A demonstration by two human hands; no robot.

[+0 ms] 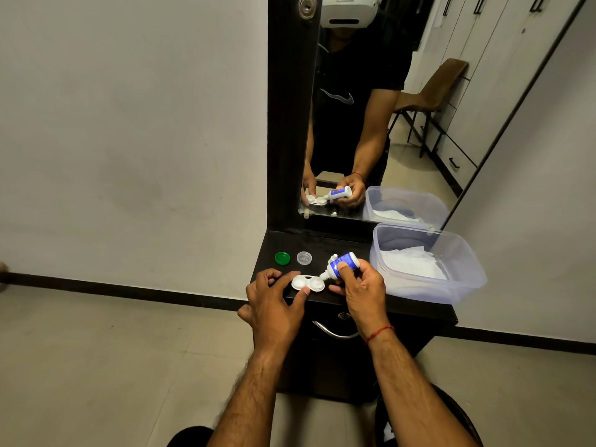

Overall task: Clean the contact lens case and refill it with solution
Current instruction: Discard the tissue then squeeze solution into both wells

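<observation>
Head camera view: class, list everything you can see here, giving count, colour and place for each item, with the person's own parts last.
Contact lens case: one, white, both wells open, front of the dresser top.
Solution bottle: one, white and blue, tilted, nozzle over the case's right well.
Green cap: one, back left of the dresser top.
Clear cap: one, beside the green cap.
Plastic container: one, clear, right side, white tissue inside.
Mirror: one, dark frame, behind.
Left hand: steadies the case.
Right hand: holds the bottle.

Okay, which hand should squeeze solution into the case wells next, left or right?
Right. The right hand already holds the solution bottle, nozzle tipped at the lens case; the left hand steadies it.
</observation>
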